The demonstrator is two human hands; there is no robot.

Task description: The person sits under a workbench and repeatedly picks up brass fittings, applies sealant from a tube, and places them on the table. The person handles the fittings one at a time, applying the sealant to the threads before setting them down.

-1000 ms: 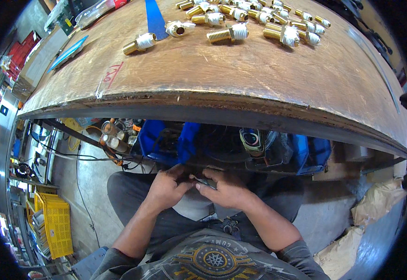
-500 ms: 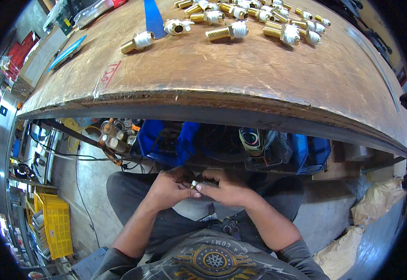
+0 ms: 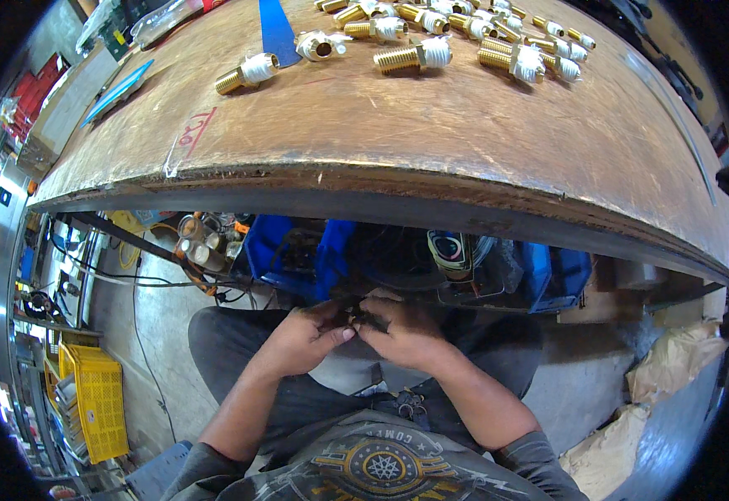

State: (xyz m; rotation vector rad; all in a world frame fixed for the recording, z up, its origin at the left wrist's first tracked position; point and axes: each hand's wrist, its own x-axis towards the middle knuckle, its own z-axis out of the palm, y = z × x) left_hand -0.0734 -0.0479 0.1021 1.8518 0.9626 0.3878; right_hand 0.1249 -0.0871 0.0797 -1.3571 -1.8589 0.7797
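Note:
My left hand (image 3: 308,341) and my right hand (image 3: 405,332) meet above my lap, just below the table edge. Both are closed, fingers curled inward and thumbs close together. What they grip is in shadow and almost wholly hidden now; the earlier frame shows a small brass fitting with a white end there. On the wooden table (image 3: 298,125) lie several brass threaded fittings (image 3: 398,58), their ends wrapped in white tape. One taped fitting (image 3: 248,73) rests apart at the left, near a blue strip (image 3: 277,33).
Beneath the tabletop are blue bins (image 3: 298,259), a tin (image 3: 450,250) and jars (image 3: 202,250) beside cables. A yellow crate (image 3: 100,401) stands on the floor at left. Brown paper (image 3: 678,363) lies at right. A blue flat piece (image 3: 122,92) sits near the table's left edge.
My hands have turned slightly and drawn closer together, the right fingers shifting left. The brass and white bit between the thumbs is now out of sight. The fittings on the table stay put.

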